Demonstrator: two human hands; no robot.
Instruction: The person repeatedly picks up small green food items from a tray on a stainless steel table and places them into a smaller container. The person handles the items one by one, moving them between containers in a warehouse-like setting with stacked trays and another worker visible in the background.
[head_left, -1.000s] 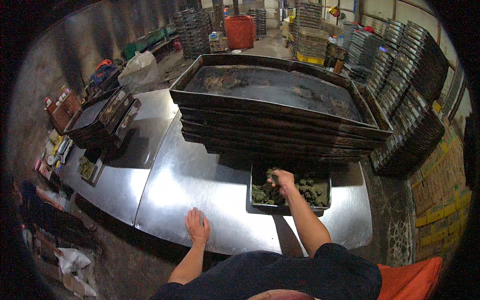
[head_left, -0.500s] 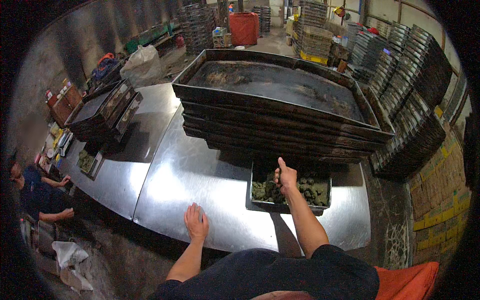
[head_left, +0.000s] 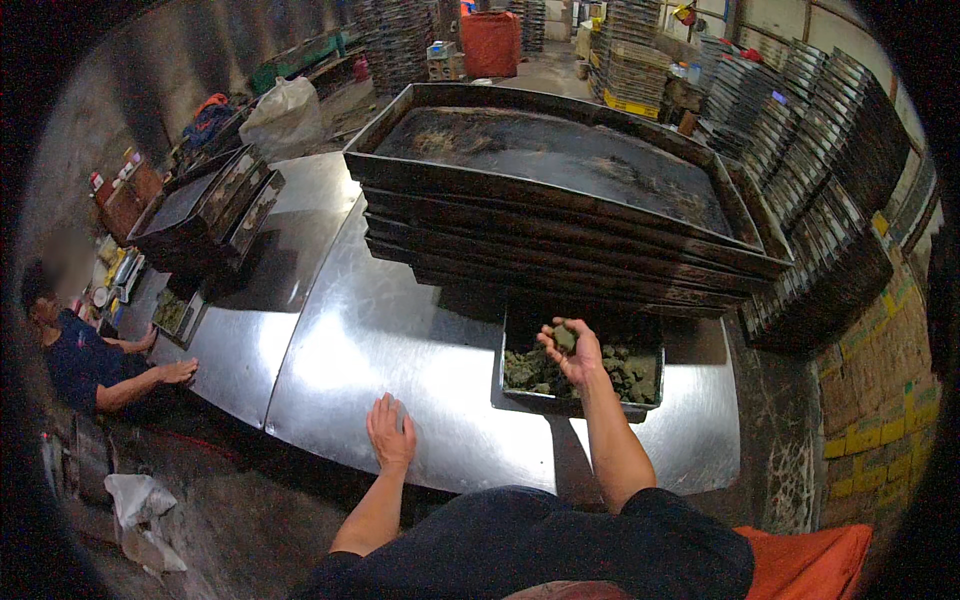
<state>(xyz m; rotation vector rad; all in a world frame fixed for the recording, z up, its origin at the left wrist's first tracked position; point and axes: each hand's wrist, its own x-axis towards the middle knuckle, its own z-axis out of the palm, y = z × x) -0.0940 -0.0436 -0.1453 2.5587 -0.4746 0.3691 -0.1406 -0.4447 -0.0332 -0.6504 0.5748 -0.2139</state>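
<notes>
My right hand (head_left: 572,352) is raised palm up over a small dark tray (head_left: 520,392) of greenish lumps and holds one greenish lump (head_left: 564,338) in its curled fingers. The tray sits on a shiny steel table (head_left: 400,340), just in front of a tall stack of large dark trays (head_left: 560,200). My left hand (head_left: 390,432) lies flat and spread on the bare steel near the table's front edge, well left of the small tray, holding nothing.
A person in a dark shirt (head_left: 75,355) sits at the table's left end beside another small tray (head_left: 172,312). A lower stack of dark trays (head_left: 205,210) stands at the left. More tray stacks (head_left: 820,150) line the right side by a brick wall (head_left: 870,400).
My right hand has lifted out of the small tray and turned palm up with a lump in it. The person at the left has come into view. My left hand has stayed put.
</notes>
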